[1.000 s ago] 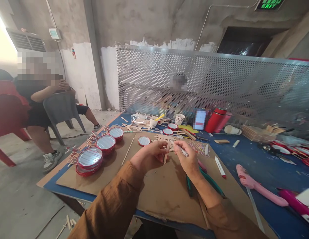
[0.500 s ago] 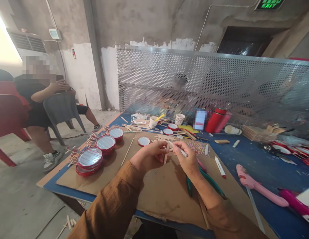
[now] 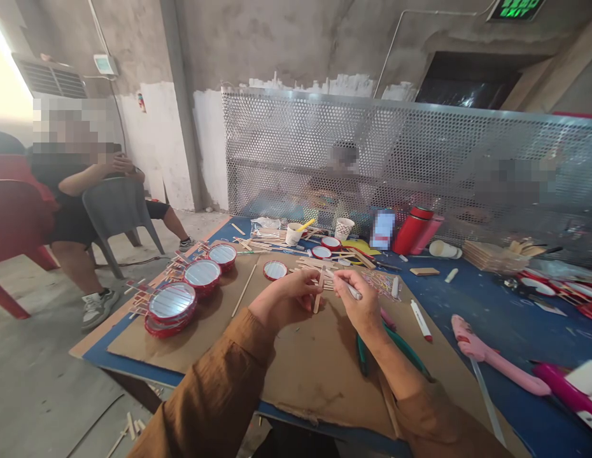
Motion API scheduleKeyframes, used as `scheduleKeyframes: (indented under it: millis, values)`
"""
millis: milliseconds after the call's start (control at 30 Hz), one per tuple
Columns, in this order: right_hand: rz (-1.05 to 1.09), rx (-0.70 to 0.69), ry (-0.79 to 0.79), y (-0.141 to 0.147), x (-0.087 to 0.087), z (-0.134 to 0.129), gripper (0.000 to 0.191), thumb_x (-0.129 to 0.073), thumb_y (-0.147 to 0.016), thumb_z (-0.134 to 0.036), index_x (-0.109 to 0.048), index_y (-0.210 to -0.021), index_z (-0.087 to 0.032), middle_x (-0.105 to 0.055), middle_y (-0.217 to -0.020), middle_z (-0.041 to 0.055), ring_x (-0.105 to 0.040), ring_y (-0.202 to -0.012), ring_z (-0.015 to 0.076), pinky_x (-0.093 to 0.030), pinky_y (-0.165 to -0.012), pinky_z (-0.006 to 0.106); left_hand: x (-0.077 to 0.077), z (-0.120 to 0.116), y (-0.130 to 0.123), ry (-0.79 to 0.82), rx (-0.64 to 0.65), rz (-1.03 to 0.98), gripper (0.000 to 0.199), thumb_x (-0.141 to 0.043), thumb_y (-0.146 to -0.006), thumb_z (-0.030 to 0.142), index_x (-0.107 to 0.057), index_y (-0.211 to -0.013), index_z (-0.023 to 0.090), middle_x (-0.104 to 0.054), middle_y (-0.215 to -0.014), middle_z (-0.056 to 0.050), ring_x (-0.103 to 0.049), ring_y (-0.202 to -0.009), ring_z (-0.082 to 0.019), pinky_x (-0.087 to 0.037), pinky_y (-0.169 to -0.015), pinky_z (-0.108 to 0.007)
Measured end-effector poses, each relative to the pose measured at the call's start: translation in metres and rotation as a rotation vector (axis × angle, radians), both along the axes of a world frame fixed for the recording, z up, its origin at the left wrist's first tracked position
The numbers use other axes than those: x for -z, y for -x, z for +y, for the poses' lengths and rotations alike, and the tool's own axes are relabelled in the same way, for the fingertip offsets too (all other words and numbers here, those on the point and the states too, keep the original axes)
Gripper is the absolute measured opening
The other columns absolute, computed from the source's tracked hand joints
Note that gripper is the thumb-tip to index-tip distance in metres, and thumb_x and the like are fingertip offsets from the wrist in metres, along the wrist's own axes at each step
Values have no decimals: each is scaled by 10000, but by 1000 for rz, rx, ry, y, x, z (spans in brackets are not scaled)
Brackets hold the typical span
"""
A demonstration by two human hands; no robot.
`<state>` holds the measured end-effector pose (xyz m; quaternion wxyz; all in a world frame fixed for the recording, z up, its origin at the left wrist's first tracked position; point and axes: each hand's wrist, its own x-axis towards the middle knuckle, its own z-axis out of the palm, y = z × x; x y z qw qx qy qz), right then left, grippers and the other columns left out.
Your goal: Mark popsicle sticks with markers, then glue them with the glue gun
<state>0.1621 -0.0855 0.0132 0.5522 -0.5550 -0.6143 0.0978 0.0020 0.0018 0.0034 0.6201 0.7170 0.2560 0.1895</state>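
My left hand (image 3: 296, 294) pinches a small flat wooden stick (image 3: 317, 299), which stands nearly upright above the cardboard sheet (image 3: 324, 375). Close to its right, my right hand (image 3: 359, 298) grips a white marker pen (image 3: 349, 290), its tip pointing left near the top of the stick. Below my right wrist lie green-handled pliers (image 3: 361, 353), partly hidden by the forearm. Just left of my left hand is a small red-rimmed disc (image 3: 275, 270). Several larger red-rimmed round pieces (image 3: 172, 302) with wooden sticks line the cardboard's left side.
A capped marker (image 3: 422, 321), a pink glue gun (image 3: 496, 362) and a red bottle (image 3: 413, 230) are to the right. Paper cups (image 3: 294, 234) and loose sticks lie at the back, before a perforated metal screen (image 3: 286, 146). A person (image 3: 71, 184) sits at left; others show behind the screen.
My right hand has shifted very slightly right with the pen, and the pen tip is a little apart from the stick. My left hand holds almost the same place.
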Motion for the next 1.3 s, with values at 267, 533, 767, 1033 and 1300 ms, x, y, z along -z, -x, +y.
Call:
scheduleKeyframes:
  millis: [267, 533, 767, 1033, 1300]
  values:
    - [5, 2, 0, -1, 0, 1, 282, -572, -853, -479, -667, -880, -215, -723, -741, 39, -679, -662, 198, -516, -634, 303, 0, -6, 1, 43, -20, -83, 291, -700, -779, 367, -521, -905, 177, -640, -612, 9, -608, -485, -129, -468, -494, -215]
    - [14, 4, 6, -3, 3, 2, 294, -582, -852, -486, -673, -908, -213, -733, -781, 50, -683, -680, 202, -521, -643, 306, -4, -3, 2, 3, 19, -8, 270, -676, -806, 364, -504, -913, 186, -648, -629, 20, -614, -495, -118, -484, -507, -215]
    - [-11, -7, 10, -1, -1, -1, 265, -574, -853, -460, -670, -873, -214, -713, -725, 36, -670, -659, 195, -508, -625, 294, 2, -2, 1, 24, -2, -55, 334, -704, -781, 408, -529, -948, 177, -640, -618, 17, -618, -496, -125, -484, -499, -211]
    - [-17, -13, 12, 0, -2, -2, 273, -575, -849, -466, -670, -860, -210, -703, -704, 36, -669, -665, 195, -509, -615, 284, 0, -5, 1, 89, -30, -86, 299, -720, -775, 318, -544, -966, 169, -629, -632, 17, -611, -499, -121, -480, -508, -208]
    - [-16, -5, 19, 1, -2, -3, 278, -572, -854, -472, -670, -868, -213, -703, -712, 33, -667, -654, 193, -516, -634, 295, -2, -3, 1, 42, -15, -31, 309, -718, -778, 310, -546, -990, 164, -631, -643, 23, -594, -489, -109, -475, -511, -204]
